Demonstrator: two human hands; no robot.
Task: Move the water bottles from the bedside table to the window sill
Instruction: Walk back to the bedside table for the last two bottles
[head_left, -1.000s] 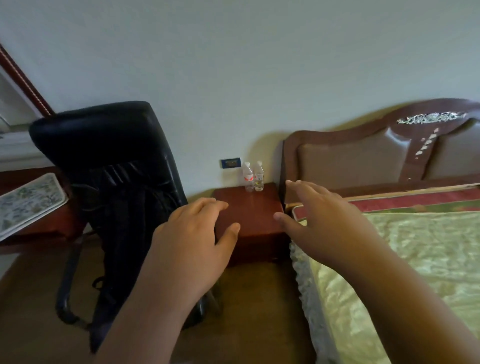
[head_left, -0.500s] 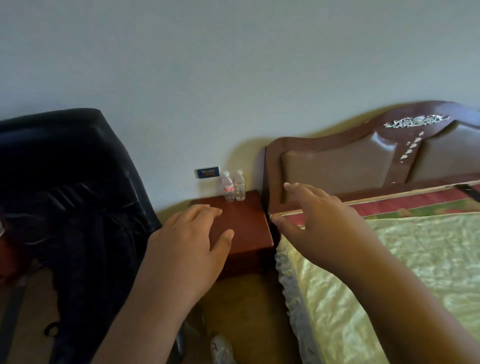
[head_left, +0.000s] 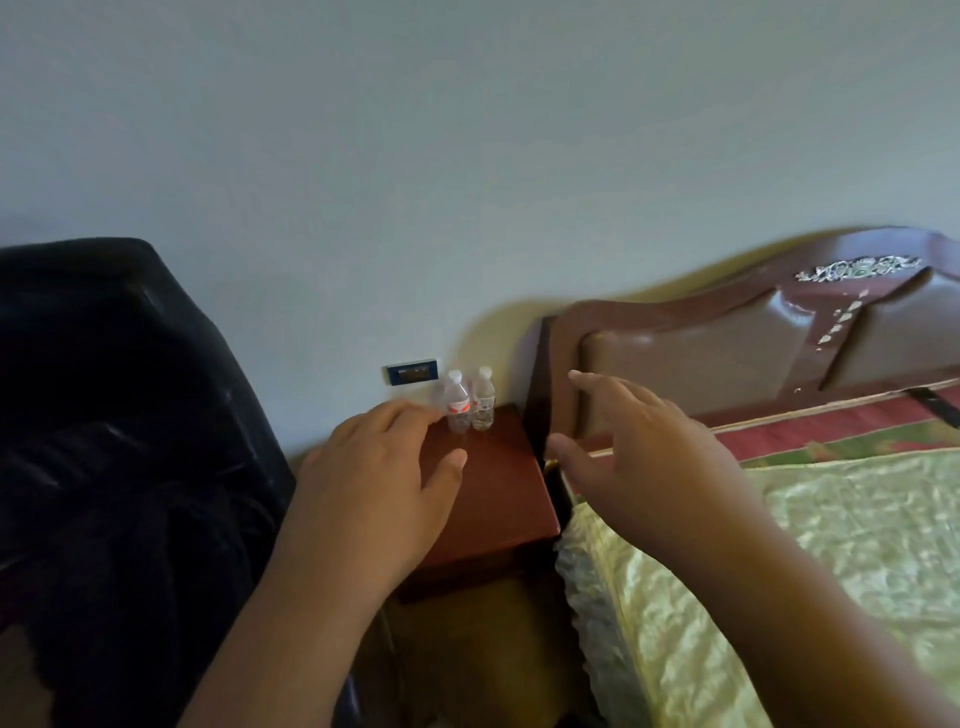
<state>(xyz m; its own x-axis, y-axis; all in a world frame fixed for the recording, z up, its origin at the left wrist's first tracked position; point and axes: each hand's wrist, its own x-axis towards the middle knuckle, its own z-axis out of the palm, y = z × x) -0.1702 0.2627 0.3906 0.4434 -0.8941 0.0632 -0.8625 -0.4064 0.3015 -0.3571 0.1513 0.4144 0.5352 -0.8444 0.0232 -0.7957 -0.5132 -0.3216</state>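
Both hands empty: left hand (head_left: 379, 483) and right hand (head_left: 644, 462) reach with fingers spread, holding nothing. Two water bottles, the red-label bottle (head_left: 457, 402) and the clear bottle (head_left: 483, 397), stand upright, side by side at the far edge of the bedside table (head_left: 493, 493), against the wall, between the black chair (head_left: 119, 441) on the left and the headboard (head_left: 727, 353) on the right. Step looks like approach, pre-grasp. Next probably means reaching farther and wrapping each bottle. Window sill not in view.
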